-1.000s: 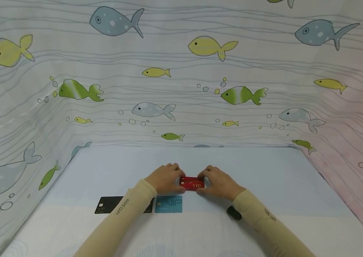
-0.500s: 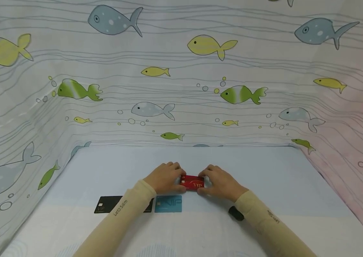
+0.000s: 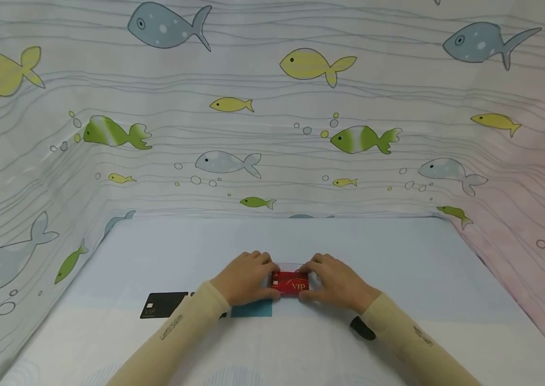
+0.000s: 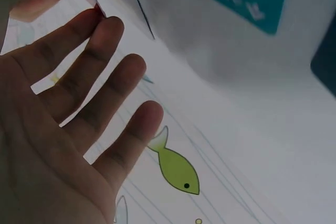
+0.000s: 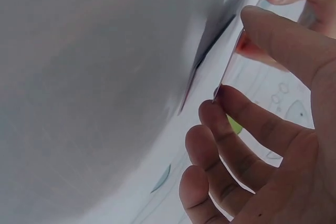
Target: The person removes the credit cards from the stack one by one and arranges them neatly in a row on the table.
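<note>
A red VIP card is held between both hands, clear of the table. My left hand pinches its left end between thumb and fingertips, and my right hand pinches the right end the same way. In the right wrist view the card shows edge-on as a thin line between thumb and fingers. The remaining left fingers extend loosely apart. Just behind the red card in the head view, a pale thin edge shows. A blue card lies below the left hand, partly covered by it.
A black VIP card lies on the white table left of the blue card. Another black card is mostly hidden under the left sleeve. Fish-patterned cloth walls the table at back and sides.
Both hands have moved with the red card slightly toward the person, now overlapping the blue card's top more. The pale edge behind the card has come into view.
</note>
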Motion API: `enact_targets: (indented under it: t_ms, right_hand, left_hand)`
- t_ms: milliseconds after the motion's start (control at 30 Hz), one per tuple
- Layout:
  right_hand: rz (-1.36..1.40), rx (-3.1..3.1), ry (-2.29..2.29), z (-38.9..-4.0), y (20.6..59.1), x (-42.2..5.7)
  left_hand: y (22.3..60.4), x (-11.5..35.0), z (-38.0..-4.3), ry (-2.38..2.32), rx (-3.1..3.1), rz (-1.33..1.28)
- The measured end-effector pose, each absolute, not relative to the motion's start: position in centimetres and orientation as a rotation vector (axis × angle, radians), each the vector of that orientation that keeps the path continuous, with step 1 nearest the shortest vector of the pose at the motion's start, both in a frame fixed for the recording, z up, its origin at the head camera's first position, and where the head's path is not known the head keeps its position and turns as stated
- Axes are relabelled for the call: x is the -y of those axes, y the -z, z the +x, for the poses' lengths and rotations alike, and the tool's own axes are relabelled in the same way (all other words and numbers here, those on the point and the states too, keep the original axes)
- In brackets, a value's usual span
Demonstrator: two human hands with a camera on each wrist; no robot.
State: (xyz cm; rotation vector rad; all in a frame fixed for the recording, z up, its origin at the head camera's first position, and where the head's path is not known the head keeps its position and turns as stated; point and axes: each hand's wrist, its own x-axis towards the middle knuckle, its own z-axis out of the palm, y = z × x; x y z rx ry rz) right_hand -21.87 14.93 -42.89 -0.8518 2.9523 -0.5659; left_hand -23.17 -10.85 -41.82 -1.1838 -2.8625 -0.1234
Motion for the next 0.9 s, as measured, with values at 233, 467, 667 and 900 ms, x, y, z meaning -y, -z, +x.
enact_targets:
  t_ms: [233,467,667,900]
  right_hand:
    - [-0.901,-2.938,0.54,-20.7,42.5,-14.8]
    - [-0.929,-2.929,0.486,-19.6,42.4,-15.0]
    - [-0.976,-2.933,0.456,-19.0,42.6,-15.5]
    - [-1.018,-2.938,0.467,-18.8,42.9,-15.9]
  left_hand:
    - [41.7,11.0,-21.5,0.113,2.838,-1.183]
    - [41.9,10.9,-20.4,0.072,2.774,-1.224]
    - [42.5,10.6,-20.1,0.069,2.756,-1.242]
    - [42.9,10.3,-20.0,0.096,2.793,-1.247]
